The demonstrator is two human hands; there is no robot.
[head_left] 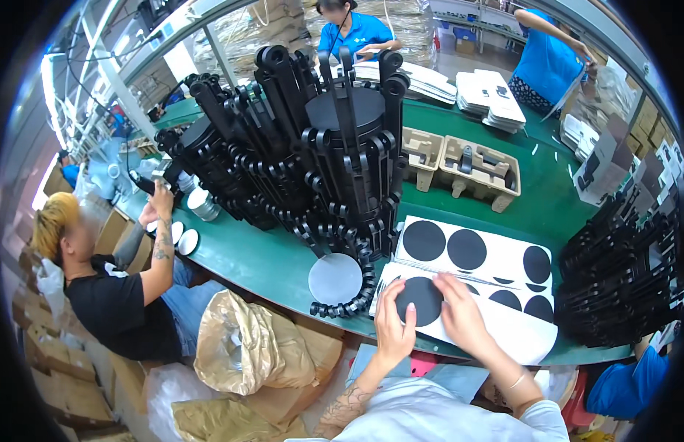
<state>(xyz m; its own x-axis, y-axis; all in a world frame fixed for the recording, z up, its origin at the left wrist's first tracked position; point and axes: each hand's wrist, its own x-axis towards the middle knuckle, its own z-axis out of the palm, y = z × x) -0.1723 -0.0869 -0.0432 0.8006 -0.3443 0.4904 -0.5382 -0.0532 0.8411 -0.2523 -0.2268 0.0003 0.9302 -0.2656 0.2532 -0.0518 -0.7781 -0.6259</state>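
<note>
A flat black disc lies between my two hands above a white backing sheet. My left hand has its fingers along the disc's left edge and its thumb over the near part. My right hand curls its fingers over the right edge. Whether the disc still touches the sheet underneath cannot be told. More black round stickers, one of them a whole circle, sit on the white sticker sheets around it. Left of my hands is a grey-white round plate with a black jointed arm curving around it.
Tall stacks of black round bases with jointed arms rise beyond my left hand. More black parts crowd the right side. A moulded pulp tray stands on the green table. A co-worker sits at left; others work across.
</note>
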